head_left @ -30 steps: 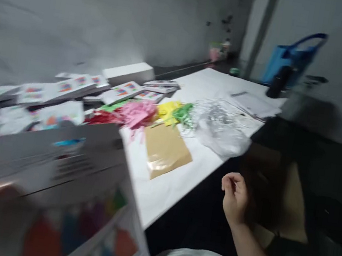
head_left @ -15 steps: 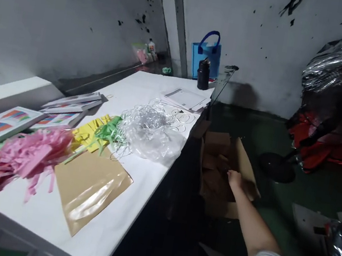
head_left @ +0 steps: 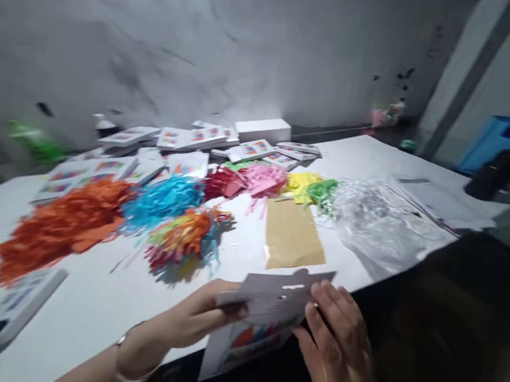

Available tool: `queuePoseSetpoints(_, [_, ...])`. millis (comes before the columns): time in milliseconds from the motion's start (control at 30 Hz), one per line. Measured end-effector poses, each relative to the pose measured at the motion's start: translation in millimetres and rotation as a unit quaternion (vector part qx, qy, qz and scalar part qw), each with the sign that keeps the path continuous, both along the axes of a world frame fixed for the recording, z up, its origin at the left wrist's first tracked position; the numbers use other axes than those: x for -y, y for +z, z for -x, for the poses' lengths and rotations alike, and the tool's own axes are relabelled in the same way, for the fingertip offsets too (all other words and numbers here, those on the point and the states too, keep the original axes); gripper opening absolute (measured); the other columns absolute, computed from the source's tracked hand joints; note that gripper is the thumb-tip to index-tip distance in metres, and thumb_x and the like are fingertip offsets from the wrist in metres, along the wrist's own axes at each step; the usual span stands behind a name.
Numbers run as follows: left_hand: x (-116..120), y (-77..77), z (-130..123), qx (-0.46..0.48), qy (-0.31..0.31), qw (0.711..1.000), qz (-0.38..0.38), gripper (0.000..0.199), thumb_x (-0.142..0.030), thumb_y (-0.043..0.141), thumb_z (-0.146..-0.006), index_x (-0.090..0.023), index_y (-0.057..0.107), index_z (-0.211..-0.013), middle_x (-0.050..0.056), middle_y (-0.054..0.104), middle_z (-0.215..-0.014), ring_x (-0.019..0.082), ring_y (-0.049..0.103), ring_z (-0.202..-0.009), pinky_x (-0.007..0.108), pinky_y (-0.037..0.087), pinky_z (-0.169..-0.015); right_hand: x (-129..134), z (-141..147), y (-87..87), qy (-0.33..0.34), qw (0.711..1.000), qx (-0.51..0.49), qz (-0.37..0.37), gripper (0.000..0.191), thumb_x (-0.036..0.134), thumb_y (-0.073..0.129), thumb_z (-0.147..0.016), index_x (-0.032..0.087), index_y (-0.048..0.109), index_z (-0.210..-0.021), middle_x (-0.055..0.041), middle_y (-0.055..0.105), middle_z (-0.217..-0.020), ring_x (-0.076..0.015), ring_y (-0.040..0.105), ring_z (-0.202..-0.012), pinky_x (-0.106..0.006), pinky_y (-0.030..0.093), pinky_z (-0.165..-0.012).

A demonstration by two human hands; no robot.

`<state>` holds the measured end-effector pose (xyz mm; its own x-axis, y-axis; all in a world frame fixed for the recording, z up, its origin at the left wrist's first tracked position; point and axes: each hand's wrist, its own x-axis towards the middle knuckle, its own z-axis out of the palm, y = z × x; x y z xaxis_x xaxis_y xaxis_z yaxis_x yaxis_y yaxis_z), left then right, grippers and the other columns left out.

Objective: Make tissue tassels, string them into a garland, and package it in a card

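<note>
My left hand grips the left side of a printed white card package with a hang-hole flap and colourful pictures. Against the package's right side rests my right hand, its fingers close together and touching the flap; the thumb is at the edge. The package is tilted over the table's front edge. Just beyond it on the white table lies a brown paper envelope. A multicoloured tassel bunch sits to the left of the envelope.
Orange, blue, red, pink, yellow and green strip bundles line the white table. Clear plastic and papers lie right. Printed boxes stand along the wall. A power bank-like device is front left.
The view has swung left from the floor carton to the table. My right hand has left the carton and is now at the package, and my left hand has come into view holding it.
</note>
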<state>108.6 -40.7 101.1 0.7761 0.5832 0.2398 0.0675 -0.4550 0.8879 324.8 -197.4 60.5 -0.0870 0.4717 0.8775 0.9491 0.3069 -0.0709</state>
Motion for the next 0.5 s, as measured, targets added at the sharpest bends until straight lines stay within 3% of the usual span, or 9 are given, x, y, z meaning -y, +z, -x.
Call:
queuePoseSetpoints(67, [3.3,-6.6,6.4,-0.005,0.011,0.999,0.036,0.035,-0.049,0.067,-0.085,-0.017,0.069,-0.072,0.003,0.062,-0.065,0.016,0.054,-0.061,0.026,0.047,-0.056,-27.6,15.6,12.1,0.036,0.999,0.019,0.025,0.055,0.007,0.067,-0.086,0.01,0.051,-0.139,-0.0161,0.062,-0.134,-0.0296,0.049,-0.134,-0.049,0.047,-0.11])
queuePoseSetpoints(167, [1.6,-14.4,25.7,-0.002,0.03,0.997,0.077,0.042,-0.055,0.061,-0.088,-0.016,0.07,-0.076,0.004,0.063,-0.069,0.017,0.053,-0.063,0.027,0.046,-0.058,-58.4,31.9,9.3,0.072,0.997,0.0,0.022,0.06,0.007,0.067,-0.086,0.012,0.047,-0.142,-0.018,0.058,-0.138,-0.0319,0.046,-0.136,-0.051,0.045,-0.109])
queuePoseSetpoints(233, [1.7,-17.6,43.4,-0.005,0.042,0.995,0.085,0.042,-0.054,0.06,-0.088,-0.015,0.071,-0.078,0.004,0.063,-0.069,0.017,0.054,-0.064,0.027,0.046,-0.06,-68.9,38.0,3.7,0.083,0.995,-0.062,0.013,0.064,0.009,0.069,-0.085,0.015,0.044,-0.144,-0.0187,0.058,-0.133,-0.0319,0.052,-0.129,-0.051,0.048,-0.105])
queuePoseSetpoints(300, [3.8,-20.0,59.2,-0.002,0.04,0.994,0.1,0.042,-0.055,0.06,-0.089,-0.016,0.074,-0.082,0.005,0.066,-0.071,0.018,0.056,-0.065,0.028,0.047,-0.062,-74.6,38.7,1.7,0.125,0.981,-0.141,0.054,0.053,0.008,0.066,-0.087,0.02,0.053,-0.136,-0.0139,0.063,-0.116,-0.027,0.061,-0.112,-0.044,0.055,-0.092])
queuePoseSetpoints(400, [5.3,-25.2,69.8,0.057,-0.017,0.983,0.174,0.066,-0.075,0.049,-0.084,-0.017,0.077,-0.102,0.014,0.074,-0.097,0.029,0.068,-0.087,0.038,0.053,-0.076,-84.7,30.2,8.4,0.255,0.928,-0.231,0.144,0.026,0.007,0.06,-0.089,0.025,0.067,-0.106,-0.0046,0.061,-0.09,-0.0195,0.064,-0.089,-0.036,0.057,-0.08])
queuePoseSetpoints(467, [1.4,-31.0,66.1,0.12,-0.036,0.969,0.213,0.085,-0.086,0.039,-0.078,-0.02,0.072,-0.121,0.019,0.065,-0.13,0.038,0.06,-0.118,0.048,0.049,-0.094,-97.9,22.2,17.1,0.355,0.885,-0.26,0.155,0.014,0.014,0.062,-0.09,0.026,0.069,-0.095,-0.0019,0.059,-0.082,-0.0181,0.062,-0.08,-0.04,0.055,-0.085])
queuePoseSetpoints(500, [-2.3,-34.2,61.5,0.134,-0.037,0.966,0.219,0.087,-0.087,0.043,-0.076,-0.023,0.066,-0.129,0.019,0.057,-0.141,0.039,0.053,-0.129,0.051,0.044,-0.101,-106.7,18.9,21.9,0.399,0.864,-0.271,0.147,0.009,0.019,0.063,-0.091,0.026,0.069,-0.092,-0.0007,0.058,-0.079,-0.0173,0.061,-0.075,-0.043,0.054,-0.088])
